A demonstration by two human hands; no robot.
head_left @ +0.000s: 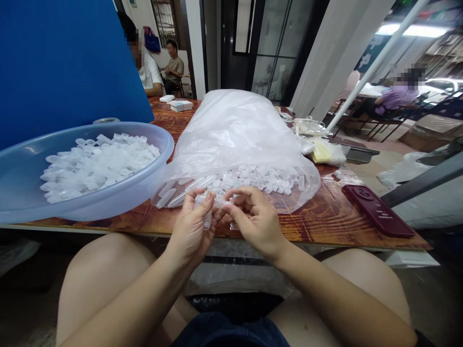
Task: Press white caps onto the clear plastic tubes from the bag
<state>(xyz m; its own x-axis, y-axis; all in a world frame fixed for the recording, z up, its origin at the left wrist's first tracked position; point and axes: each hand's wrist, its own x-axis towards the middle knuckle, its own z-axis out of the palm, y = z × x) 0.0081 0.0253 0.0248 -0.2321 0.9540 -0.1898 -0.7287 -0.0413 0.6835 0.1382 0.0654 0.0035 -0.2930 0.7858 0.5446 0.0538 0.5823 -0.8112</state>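
2 hands: left hand (190,231) grips a clear tube (207,220), right hand (256,221) pinches shut beside it. Bag (235,140) at 12 o'clock, bowl (161,142) at 10, phone (378,210) at 3.

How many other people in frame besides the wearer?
3. White-shirted person at left by the blue board, seated person behind them, purple-shirted person far right. Others may be hidden.

the bag (235,140) is thin clear plastic, wrinkled and shiny. left of the bag, the basin (21,168) is smooth bluish half-clear plastic, with matt white plastic caps (97,164). under the bag, the table (325,217) shows glossy wood grain. before the bag, the tube (207,221) is clear smooth plastic.
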